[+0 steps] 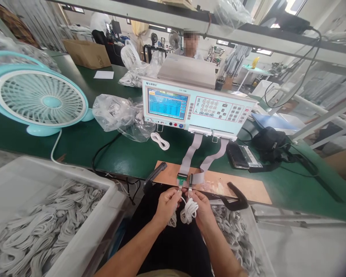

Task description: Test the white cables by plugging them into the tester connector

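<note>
One coiled white cable (189,211) in the grip of two hands, left (166,203) and right (201,208), its two plugs at two sockets (186,180).

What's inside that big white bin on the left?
The white bin holds a heap of coiled white cables, loosely piled. Whatever lies beneath the top layer, and the bin's bottom, is covered by the cables.

Cable ends: the tips of the white cable (189,209) are covered by the fingers of the left hand (166,204) and right hand (201,207).
Tester screen (167,104): the readout is too small to be read.
Left bin (46,227): cut off by the picture's edge.
Co-worker's face: blurred.
</note>
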Tool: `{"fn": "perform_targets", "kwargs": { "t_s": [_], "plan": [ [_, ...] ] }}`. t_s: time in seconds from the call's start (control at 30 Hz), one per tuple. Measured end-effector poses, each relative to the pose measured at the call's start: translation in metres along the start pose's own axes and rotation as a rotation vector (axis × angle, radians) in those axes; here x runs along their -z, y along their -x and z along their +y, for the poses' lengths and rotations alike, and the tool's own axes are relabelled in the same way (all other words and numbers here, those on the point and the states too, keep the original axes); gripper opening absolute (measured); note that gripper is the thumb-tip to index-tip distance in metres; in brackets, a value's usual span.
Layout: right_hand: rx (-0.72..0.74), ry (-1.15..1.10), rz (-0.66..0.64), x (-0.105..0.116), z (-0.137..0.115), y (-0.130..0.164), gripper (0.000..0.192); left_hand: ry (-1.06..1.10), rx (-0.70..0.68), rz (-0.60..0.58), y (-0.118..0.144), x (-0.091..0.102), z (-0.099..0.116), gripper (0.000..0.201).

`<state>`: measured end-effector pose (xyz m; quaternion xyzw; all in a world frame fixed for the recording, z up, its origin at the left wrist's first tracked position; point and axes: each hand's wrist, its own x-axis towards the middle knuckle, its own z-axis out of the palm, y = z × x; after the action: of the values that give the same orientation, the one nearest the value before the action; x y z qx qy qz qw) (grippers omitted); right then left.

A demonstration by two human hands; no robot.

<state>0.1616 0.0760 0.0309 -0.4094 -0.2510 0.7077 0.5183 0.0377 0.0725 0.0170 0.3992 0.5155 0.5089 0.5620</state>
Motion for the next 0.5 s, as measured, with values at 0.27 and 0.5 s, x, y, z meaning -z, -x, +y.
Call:
{"fn": "perform_targets", "kwargs": {
  "t_s": [0.27, 0.5],
  "plan": [
    [0.001, 0.003, -0.012, 0.0014, 0.0005, 0.0002, 0.022, 0.035, 0.021, 0.028, 0.0007, -0.0019, -0.0011, 0.038],
    [0.01, 0.024, 0.013, 0.0025, 0.0046, -0.0002, 0.029, -0.074, -0.042, 0.043, -0.0022, 0.0016, 0.0029, 0.038]
  ]
}}
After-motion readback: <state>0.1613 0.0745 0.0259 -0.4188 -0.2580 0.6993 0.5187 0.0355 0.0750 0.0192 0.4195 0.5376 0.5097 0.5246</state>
